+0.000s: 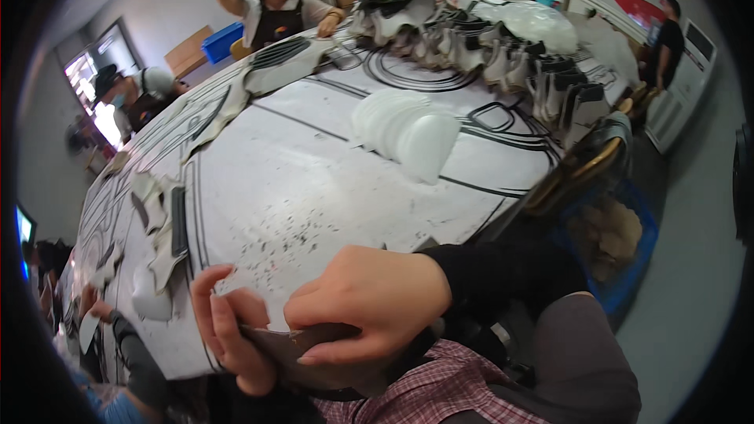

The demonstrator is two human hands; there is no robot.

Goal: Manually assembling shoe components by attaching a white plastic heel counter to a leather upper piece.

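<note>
Right hand [373, 294] clamped on the grey-brown piece [314, 373], thumb laid along the near face! Left hand [239, 338] has its left end, fingers curled up beside the edge, and the piece sits between the two, at the table's near side, just above the lap. Beyond, dark specks [290, 235] scatter over the white table [267, 165]. Further out, a fanned stack of white pads [408, 133], then a long row of grey-and-black pieces [503, 55]! Off right, a blue bin [646, 263]; across the table, a co-worker [276, 16], one hand raised to the head.
</note>
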